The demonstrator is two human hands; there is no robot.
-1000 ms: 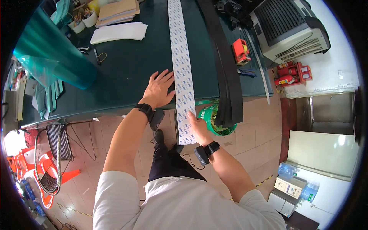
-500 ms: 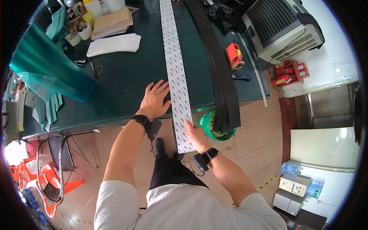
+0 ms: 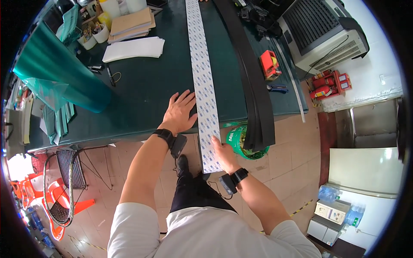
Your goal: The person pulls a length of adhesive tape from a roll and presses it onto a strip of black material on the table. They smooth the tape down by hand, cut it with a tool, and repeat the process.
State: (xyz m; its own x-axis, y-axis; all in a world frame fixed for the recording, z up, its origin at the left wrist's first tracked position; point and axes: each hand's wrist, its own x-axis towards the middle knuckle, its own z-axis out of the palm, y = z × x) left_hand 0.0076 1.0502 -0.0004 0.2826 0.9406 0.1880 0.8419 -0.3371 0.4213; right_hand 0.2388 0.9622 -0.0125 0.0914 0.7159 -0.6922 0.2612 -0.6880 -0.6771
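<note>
A long white strip with rows of blue print (image 3: 201,64) runs lengthwise over the dark green table, its near end jutting past the table's front edge. My right hand (image 3: 225,155) grips that overhanging part at its right edge, thumb on top and the other fingers underneath, out of sight. A dark edge shows under the strip there. To the left of the strip, my left hand (image 3: 179,114) lies flat on the tabletop with fingers spread, the fingertips beside the strip's edge. Several long black strips (image 3: 257,99) lie to the right, their ends hanging over the edge.
A green bucket (image 3: 235,137) stands on the floor below the black strips. On the right lie a red tape dispenser (image 3: 269,65) and a blue cutter (image 3: 277,88). A large green roll (image 3: 60,71) and white paper (image 3: 134,50) occupy the left. Fingers show at the far edge.
The whole scene has shifted slightly to the right in view. Both hands keep their places at the strip, with no visible change in grip.
</note>
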